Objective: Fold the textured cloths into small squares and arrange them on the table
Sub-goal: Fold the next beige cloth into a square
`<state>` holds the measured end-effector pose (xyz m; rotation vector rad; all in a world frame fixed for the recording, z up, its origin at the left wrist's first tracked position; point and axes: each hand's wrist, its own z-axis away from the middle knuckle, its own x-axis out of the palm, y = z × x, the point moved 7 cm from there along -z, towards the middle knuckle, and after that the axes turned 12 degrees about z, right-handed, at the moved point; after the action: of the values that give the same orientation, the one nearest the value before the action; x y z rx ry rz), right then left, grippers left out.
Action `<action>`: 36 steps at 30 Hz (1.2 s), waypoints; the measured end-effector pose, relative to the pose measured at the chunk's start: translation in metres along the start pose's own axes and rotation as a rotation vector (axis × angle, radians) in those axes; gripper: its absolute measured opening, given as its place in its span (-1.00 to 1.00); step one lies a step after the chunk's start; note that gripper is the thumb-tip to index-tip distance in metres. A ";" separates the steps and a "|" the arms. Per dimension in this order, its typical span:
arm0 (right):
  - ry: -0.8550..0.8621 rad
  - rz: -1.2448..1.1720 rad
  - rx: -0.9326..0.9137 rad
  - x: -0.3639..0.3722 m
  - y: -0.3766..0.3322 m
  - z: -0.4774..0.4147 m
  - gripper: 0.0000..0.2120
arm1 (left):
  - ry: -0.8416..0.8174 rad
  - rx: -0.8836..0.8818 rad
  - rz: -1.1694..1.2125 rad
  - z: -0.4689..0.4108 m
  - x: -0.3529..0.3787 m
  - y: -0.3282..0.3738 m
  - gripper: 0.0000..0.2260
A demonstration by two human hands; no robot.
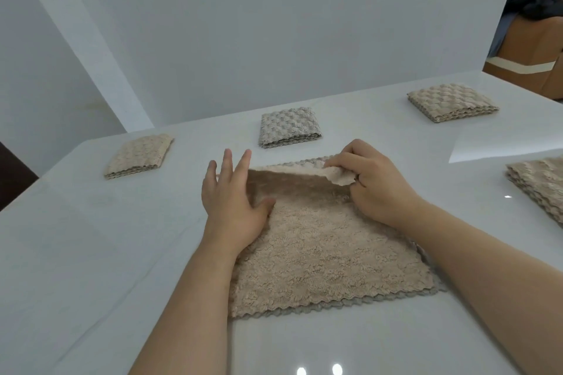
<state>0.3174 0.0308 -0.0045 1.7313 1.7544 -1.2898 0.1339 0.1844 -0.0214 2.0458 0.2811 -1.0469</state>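
A beige, fluffy square cloth (329, 253) lies spread on the glossy white table (91, 253), directly in front of the person, with its zigzag-trimmed near edge flat on the surface. The left hand (231, 201) rests palm down on the cloth's far left part, fingers straight and spread, gripping nothing. The right hand (371, 183) pinches the cloth's far edge near the right corner between thumb and curled fingers, so that edge is raised off the table and curls over. Beyond, three folded beige waffle-textured cloths sit in a row, well apart: the left folded square (138, 155), the middle folded square (289, 126) and the right folded square (451, 102). A stack of beige cloths (539, 186) lies at the table's right edge.
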 end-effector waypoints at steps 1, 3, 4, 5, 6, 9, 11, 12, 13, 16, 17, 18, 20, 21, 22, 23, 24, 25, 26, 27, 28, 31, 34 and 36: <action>-0.004 -0.037 0.017 -0.001 -0.002 0.001 -0.54 | 0.000 0.017 -0.003 0.000 -0.003 0.001 -0.28; -0.020 -0.116 0.056 -0.004 -0.005 0.003 -0.60 | 0.004 0.054 0.007 -0.001 -0.010 0.003 -0.51; -0.031 -0.148 0.072 -0.005 -0.007 0.003 -0.62 | 0.005 0.076 0.029 -0.001 -0.013 0.006 -0.65; -0.056 -0.161 0.088 -0.007 -0.008 0.004 -0.66 | -0.004 0.096 0.075 0.000 -0.017 0.009 -0.76; -0.086 -0.154 0.095 -0.008 -0.009 0.004 -0.72 | -0.026 0.096 0.147 0.000 -0.021 0.012 -0.81; -0.164 -0.065 0.109 -0.007 -0.009 0.008 -0.77 | -0.149 -0.005 0.354 0.005 -0.029 0.020 -0.83; -0.164 0.004 0.084 -0.013 -0.012 0.010 -0.75 | -0.221 -0.038 0.388 0.007 -0.032 0.022 -0.81; -0.174 0.033 0.069 -0.016 -0.014 0.010 -0.75 | -0.253 -0.043 0.402 0.008 -0.034 0.023 -0.79; -0.206 0.058 0.076 -0.017 -0.014 0.011 -0.74 | -0.281 -0.041 0.415 0.010 -0.037 0.024 -0.79; -0.291 0.133 0.080 -0.020 -0.013 0.013 -0.80 | -0.346 -0.039 0.419 0.013 -0.043 0.024 -0.76; -0.302 0.145 0.078 -0.021 -0.014 0.013 -0.88 | -0.358 -0.045 0.424 0.014 -0.045 0.024 -0.75; -0.313 0.154 0.076 -0.023 -0.014 0.013 -0.95 | -0.364 -0.053 0.438 0.014 -0.047 0.023 -0.74; -0.343 0.164 0.065 -0.026 -0.016 0.015 -0.85 | -0.366 -0.073 0.471 0.014 -0.052 0.020 -0.73; -0.353 0.172 0.049 -0.029 -0.017 0.015 -0.84 | -0.365 -0.075 0.470 0.015 -0.054 0.020 -0.73; -0.351 0.183 0.022 -0.032 -0.021 0.014 -0.85 | -0.374 -0.076 0.453 0.016 -0.056 0.020 -0.75; -0.358 0.192 -0.006 -0.034 -0.025 0.015 -0.84 | -0.403 -0.086 0.432 0.018 -0.057 0.020 -0.76; -0.371 0.191 -0.028 -0.035 -0.030 0.016 -0.82 | -0.452 -0.107 0.414 0.020 -0.057 0.020 -0.76; -0.402 0.182 -0.045 -0.035 -0.035 0.017 -0.80 | -0.516 -0.132 0.400 0.023 -0.055 0.019 -0.76; -0.444 0.173 -0.059 -0.033 -0.039 0.019 -0.79 | -0.588 -0.154 0.381 0.027 -0.053 0.018 -0.76; -0.493 0.166 -0.069 -0.031 -0.043 0.022 -0.78 | -0.658 -0.169 0.356 0.031 -0.051 0.018 -0.78; -0.549 0.162 -0.076 -0.029 -0.045 0.025 -0.76 | -0.718 -0.177 0.334 0.035 -0.049 0.019 -0.79; -0.710 0.192 -0.096 -0.022 -0.050 0.035 -0.71 | -0.840 -0.201 0.273 0.044 -0.044 0.017 -0.77; -0.805 0.223 -0.104 -0.018 -0.053 0.041 -0.69 | -0.916 -0.207 0.209 0.049 -0.040 0.014 -0.77; -0.863 0.236 -0.108 -0.016 -0.054 0.045 -0.70 | -0.942 -0.203 0.185 0.051 -0.040 0.014 -0.75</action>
<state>0.2555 -0.0049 0.0033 1.0200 1.0579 -1.4804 0.0863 0.1437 -0.0008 1.1927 -0.2760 -1.6415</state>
